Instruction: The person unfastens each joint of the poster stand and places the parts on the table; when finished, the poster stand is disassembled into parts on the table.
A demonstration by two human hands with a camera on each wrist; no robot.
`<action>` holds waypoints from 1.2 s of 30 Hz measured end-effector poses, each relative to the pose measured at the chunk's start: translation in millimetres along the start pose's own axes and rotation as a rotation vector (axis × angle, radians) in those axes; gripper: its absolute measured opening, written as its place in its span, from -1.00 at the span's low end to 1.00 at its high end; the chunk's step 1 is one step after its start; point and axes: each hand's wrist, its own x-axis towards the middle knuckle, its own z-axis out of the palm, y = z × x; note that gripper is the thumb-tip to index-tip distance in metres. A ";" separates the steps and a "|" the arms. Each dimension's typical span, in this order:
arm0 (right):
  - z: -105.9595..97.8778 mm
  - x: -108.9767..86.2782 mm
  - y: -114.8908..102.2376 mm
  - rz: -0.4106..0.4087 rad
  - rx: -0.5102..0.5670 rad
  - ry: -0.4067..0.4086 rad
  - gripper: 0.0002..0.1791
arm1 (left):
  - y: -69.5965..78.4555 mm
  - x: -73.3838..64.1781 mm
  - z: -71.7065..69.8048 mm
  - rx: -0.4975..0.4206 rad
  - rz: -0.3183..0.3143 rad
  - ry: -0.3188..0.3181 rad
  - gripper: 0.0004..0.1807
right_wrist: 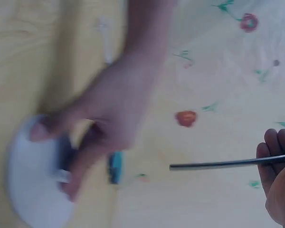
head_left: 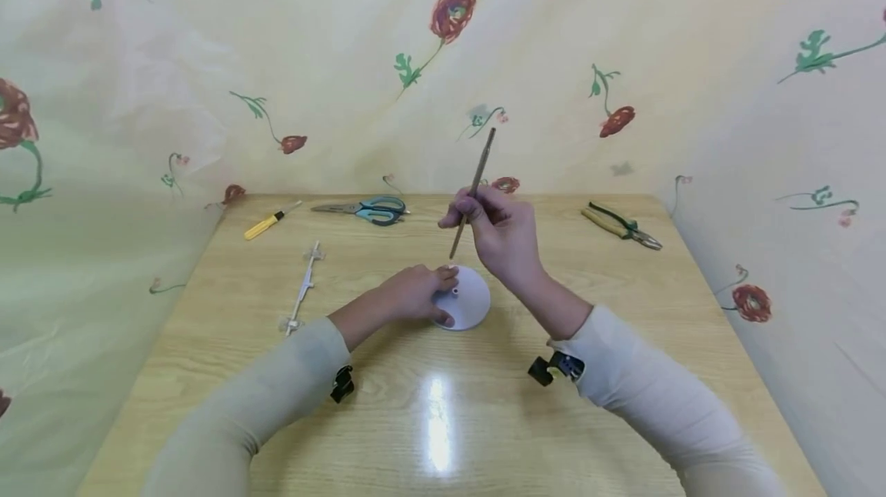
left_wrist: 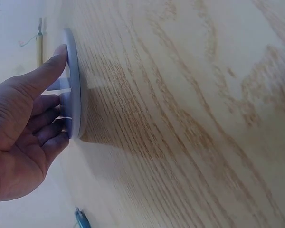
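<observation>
A white round disc with a small raised stub at its middle lies on the wooden table. My left hand holds it, thumb near the rim and bent fingers on the face beside the stub. Above the disc, my right hand pinches a slender dark rod between thumb and fingers. The rod leans, upper end to the right, its lower end just above the disc's far edge and apart from it. In the right wrist view the rod sticks out well past the fingers.
A thin white rod with clear end pieces lies left of my left hand. Along the back are a yellow-handled screwdriver, blue-handled scissors and green-and-yellow pliers. A flowered sheet hangs behind the table.
</observation>
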 end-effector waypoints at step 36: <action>-22.0 8.9 10.5 0.358 -0.023 -0.214 -0.77 | -0.9 0.9 1.6 0.008 0.006 0.003 -0.07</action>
